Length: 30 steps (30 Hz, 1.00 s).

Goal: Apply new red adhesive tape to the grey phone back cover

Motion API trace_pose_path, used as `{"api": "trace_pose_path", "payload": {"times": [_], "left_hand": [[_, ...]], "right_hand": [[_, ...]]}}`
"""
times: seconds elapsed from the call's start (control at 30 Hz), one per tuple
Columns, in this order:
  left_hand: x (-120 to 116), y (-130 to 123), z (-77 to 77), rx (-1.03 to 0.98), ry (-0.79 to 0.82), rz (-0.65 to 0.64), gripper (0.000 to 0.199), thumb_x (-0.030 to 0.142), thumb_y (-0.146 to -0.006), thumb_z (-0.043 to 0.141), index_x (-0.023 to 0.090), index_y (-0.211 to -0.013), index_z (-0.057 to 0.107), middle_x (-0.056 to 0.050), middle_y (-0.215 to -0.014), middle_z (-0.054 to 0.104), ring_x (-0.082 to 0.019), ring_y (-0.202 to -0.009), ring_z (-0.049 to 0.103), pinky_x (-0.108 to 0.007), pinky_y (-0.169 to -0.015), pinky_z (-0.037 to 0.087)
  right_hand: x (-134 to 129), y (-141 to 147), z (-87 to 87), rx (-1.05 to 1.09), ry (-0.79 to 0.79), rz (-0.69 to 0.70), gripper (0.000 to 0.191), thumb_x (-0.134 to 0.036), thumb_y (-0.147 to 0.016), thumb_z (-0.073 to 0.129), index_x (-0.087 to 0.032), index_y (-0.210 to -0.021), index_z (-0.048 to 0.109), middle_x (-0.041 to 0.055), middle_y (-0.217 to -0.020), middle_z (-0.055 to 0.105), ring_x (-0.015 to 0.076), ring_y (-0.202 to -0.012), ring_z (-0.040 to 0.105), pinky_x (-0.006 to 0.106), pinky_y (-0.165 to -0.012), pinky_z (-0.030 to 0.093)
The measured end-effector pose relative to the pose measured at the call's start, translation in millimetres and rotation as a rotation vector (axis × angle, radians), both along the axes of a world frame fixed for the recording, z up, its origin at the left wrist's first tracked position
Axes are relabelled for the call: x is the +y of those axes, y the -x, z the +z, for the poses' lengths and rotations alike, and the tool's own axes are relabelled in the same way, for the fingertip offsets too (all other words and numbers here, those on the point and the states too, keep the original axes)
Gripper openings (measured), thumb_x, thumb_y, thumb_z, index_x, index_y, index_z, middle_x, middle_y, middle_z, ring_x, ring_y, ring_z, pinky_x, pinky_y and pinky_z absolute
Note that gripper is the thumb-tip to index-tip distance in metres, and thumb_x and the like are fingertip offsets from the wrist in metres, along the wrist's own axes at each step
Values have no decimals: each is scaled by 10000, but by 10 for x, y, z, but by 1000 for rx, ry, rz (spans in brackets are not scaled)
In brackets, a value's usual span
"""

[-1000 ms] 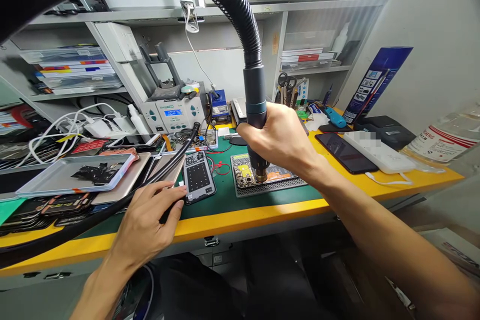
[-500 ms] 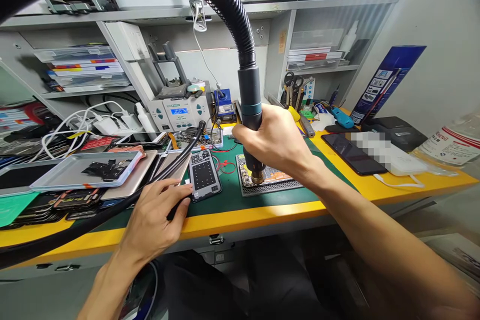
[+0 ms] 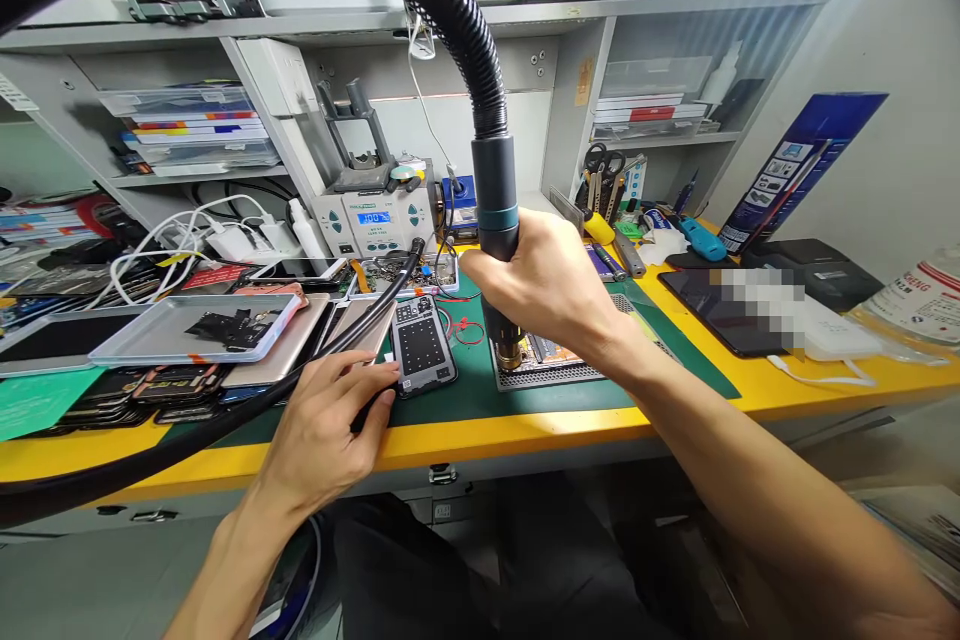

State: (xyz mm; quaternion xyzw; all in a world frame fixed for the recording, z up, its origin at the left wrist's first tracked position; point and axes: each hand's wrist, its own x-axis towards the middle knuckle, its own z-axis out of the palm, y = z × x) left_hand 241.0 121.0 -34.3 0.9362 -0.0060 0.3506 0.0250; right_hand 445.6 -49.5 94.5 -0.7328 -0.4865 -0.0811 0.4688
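Observation:
My right hand (image 3: 551, 280) is wrapped round the dark handle of a hot air gun (image 3: 496, 185), held upright with its brass nozzle over an opened phone with exposed circuitry (image 3: 551, 352). That phone lies on a perforated metal plate (image 3: 555, 379) on the green mat (image 3: 469, 403). My left hand (image 3: 330, 415) rests at the mat's front edge, fingers apart and slightly bent, with nothing visible in it. Its fingertips are beside a grey phone frame (image 3: 424, 345), near a small white piece. Part of the opened phone is hidden behind my right hand.
A black hose (image 3: 247, 407) crosses the left side. Phone stacks and a tray (image 3: 165, 332) stand left, a hot air station (image 3: 382, 220) behind. Right are a black phone (image 3: 720, 310), a white power bank (image 3: 832, 325) and a bottle (image 3: 922, 295).
The view has shifted, so the bench contents appear further right. The gun's nozzle is now nearer the left end of the opened phone. My left hand keeps its pose beside the grey frame.

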Motion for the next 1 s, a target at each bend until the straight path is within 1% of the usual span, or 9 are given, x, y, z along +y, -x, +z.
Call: {"api": "trace_pose_path", "payload": {"times": [0.3, 0.53, 0.67, 0.83, 1.0], "left_hand": [[-15, -1, 0, -18, 4, 7, 218, 115, -970, 607, 203, -1163, 656, -61, -1094, 792, -302, -1128, 656, -512, -978, 522], [-28, -3, 7, -9, 15, 10, 212, 102, -962, 615, 170, -1151, 683, -74, -1096, 790, -298, -1133, 636, -507, -982, 519], [-42, 1, 24, 9, 24, 14, 202, 101, -963, 611, 164, -1139, 689, -76, -1096, 789, -297, -1137, 628, -499, -983, 510], [-56, 3, 46, 26, 31, 23, 215, 96, -963, 596, 163, -1142, 693, -80, -1086, 781, -297, -1132, 628, -484, -975, 495], [-59, -4, 43, 12, 33, 13, 216, 84, -959, 599, 156, -1141, 690, -84, -1090, 781, -289, -1128, 628, -474, -988, 487]], "right_hand": [[80, -18, -29, -12, 6, 16, 335, -276, -813, 593, -262, -628, 313, -64, -549, 405, 122, -515, 330, 320, -496, 281], [154, -54, -24, -28, 9, -9, 329, -271, -802, 600, -260, -621, 326, -64, -544, 406, 122, -523, 327, 322, -509, 288], [199, -83, -21, -39, 9, -13, 324, -269, -794, 596, -256, -603, 336, -58, -531, 421, 122, -510, 336, 325, -501, 287], [248, -126, -14, -48, 9, -18, 355, -288, -797, 601, -259, -587, 316, -62, -502, 400, 117, -481, 311, 330, -495, 292], [287, -171, -14, -42, 18, -21, 324, -282, -795, 603, -258, -597, 347, -58, -502, 448, 116, -473, 340, 326, -494, 312]]}}
